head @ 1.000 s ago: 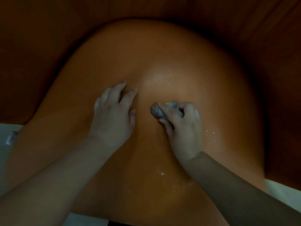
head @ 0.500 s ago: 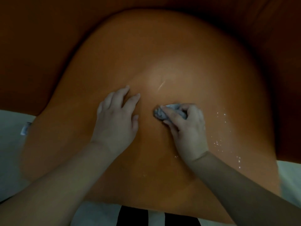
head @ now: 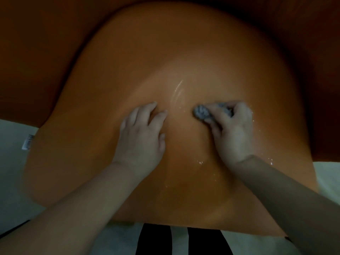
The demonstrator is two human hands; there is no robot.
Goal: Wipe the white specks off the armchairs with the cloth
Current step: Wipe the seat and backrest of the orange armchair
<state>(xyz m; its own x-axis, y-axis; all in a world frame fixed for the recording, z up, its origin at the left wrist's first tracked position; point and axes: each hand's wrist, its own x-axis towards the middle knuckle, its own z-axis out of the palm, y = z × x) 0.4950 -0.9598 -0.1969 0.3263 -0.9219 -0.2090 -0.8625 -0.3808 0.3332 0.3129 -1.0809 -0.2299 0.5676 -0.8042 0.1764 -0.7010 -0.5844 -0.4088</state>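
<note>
A small white tag [head: 27, 142] sits at the far left edge of the orange armchair [head: 165, 52]. The left hand [head: 142, 137] lies flat on it, fingers straight. Just right, the right hand [head: 233, 131] grips a balled grey cloth [head: 201, 112] against the surface, with white specks [head: 200, 161] scattered beside the wrist.

Dim, warm-toned head view, glare streaking the armchair [head: 165, 74] centre, corners falling into shadow — edges bowing from wide-angle distortion, detail staying soft throughout
</note>
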